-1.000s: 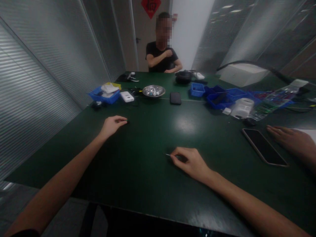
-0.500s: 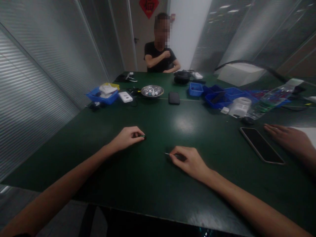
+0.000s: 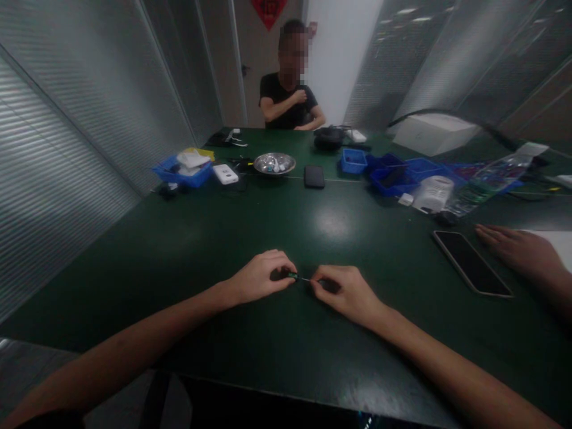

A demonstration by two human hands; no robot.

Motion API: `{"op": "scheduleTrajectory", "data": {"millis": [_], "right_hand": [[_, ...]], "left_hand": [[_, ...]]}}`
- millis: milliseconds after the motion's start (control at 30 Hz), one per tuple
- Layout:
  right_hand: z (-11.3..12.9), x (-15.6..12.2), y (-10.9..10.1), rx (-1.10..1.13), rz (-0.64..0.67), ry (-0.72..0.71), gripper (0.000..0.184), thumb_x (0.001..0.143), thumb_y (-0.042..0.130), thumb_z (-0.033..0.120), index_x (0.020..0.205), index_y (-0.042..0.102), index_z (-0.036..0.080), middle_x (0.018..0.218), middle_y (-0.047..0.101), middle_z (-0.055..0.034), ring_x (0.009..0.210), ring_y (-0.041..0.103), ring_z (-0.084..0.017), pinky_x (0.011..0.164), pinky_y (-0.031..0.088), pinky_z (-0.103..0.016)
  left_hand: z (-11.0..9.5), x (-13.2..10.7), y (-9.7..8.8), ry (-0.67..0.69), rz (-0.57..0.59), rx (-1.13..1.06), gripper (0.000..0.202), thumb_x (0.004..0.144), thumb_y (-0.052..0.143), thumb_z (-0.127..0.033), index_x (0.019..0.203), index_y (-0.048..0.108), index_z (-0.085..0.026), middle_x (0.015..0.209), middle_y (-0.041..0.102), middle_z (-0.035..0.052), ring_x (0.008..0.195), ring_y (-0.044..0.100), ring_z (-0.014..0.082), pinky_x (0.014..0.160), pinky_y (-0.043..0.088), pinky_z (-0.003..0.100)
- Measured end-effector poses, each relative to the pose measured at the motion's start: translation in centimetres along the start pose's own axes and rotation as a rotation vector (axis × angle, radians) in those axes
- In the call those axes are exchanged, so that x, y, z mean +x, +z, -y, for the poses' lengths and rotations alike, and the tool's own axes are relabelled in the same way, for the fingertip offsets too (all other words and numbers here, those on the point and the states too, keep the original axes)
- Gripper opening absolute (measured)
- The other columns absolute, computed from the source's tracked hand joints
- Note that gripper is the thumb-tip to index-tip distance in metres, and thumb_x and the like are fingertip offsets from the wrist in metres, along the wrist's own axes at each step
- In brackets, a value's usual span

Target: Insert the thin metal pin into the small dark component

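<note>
My left hand [image 3: 261, 279] rests on the dark green table [image 3: 277, 226] with its fingers pinched on a small dark green-tipped part [image 3: 292, 275]. My right hand [image 3: 346, 293] lies just to the right, fingers closed on a thin metal pin [image 3: 305, 279] that points left. The pin's tip meets the small part between the two hands. What the part is I cannot make out.
Another person's hand [image 3: 521, 253] lies flat at the right beside a dark phone [image 3: 471, 263]. Farther back stand blue bins [image 3: 393, 173], a metal bowl [image 3: 274, 163], a black phone [image 3: 314, 176], a white device [image 3: 225, 174] and a plastic bottle [image 3: 487, 182]. A person [image 3: 288, 98] sits at the far end.
My left hand has slid right and toward me across the table with the small part, from far left to touching the pin's tip. My right hand stayed in place.
</note>
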State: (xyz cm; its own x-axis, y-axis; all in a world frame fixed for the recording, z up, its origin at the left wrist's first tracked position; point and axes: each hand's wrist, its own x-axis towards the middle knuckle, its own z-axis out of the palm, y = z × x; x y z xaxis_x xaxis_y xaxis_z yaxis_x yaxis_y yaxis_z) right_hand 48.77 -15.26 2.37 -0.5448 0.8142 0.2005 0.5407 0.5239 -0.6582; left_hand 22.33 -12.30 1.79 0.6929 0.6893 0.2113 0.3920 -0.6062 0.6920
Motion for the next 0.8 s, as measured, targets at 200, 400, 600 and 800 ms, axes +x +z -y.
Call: {"op": "scheduleTrajectory", "data": {"millis": [200,400,600,800], "right_hand": [[0.0,0.1,0.2,0.006,0.001,0.006,0.010,0.094,0.063,0.021,0.086,0.070,0.020,0.074,0.065,0.0018,0.063,0.060,-0.013,0.061,0.041,-0.024],[0.9,1.0,1.1,0.124,-0.059,-0.051,0.015,0.099,0.062,0.026,0.090,0.072,0.020,0.080,0.071,0.0004,0.068,0.064,-0.013,0.062,0.044,-0.023],[0.4,0.2,-0.3,0.103,-0.134,0.019,0.015,0.098,0.062,0.027,0.090,0.073,0.019,0.080,0.073,-0.0006,0.068,0.065,-0.014,0.061,0.045,-0.024],[-0.3,-0.3,-1.1,0.080,-0.147,0.060,0.017,0.098,0.062,0.029,0.090,0.073,0.019,0.080,0.073,-0.0008,0.065,0.063,-0.014,0.058,0.045,-0.024]], "left_hand": [[-0.2,0.0,0.0,0.003,0.008,0.016,0.017,0.097,0.067,-0.026,0.112,0.071,-0.019,0.104,0.068,0.0055,0.095,0.060,0.0197,0.084,0.047,0.033],[-0.4,0.2,0.0,0.030,0.035,0.055,0.018,0.097,0.068,-0.027,0.113,0.070,-0.019,0.104,0.069,0.0056,0.099,0.061,0.0214,0.089,0.047,0.035],[-0.4,-0.9,-0.6,0.041,0.051,0.023,0.022,0.101,0.063,-0.025,0.122,0.069,-0.022,0.115,0.069,0.0062,0.110,0.061,0.0207,0.097,0.049,0.036],[0.2,-5.1,-2.5,0.040,0.144,0.112,0.038,0.106,0.048,-0.013,0.138,0.062,-0.027,0.133,0.064,0.0066,0.124,0.058,0.0199,0.107,0.049,0.037]]}}
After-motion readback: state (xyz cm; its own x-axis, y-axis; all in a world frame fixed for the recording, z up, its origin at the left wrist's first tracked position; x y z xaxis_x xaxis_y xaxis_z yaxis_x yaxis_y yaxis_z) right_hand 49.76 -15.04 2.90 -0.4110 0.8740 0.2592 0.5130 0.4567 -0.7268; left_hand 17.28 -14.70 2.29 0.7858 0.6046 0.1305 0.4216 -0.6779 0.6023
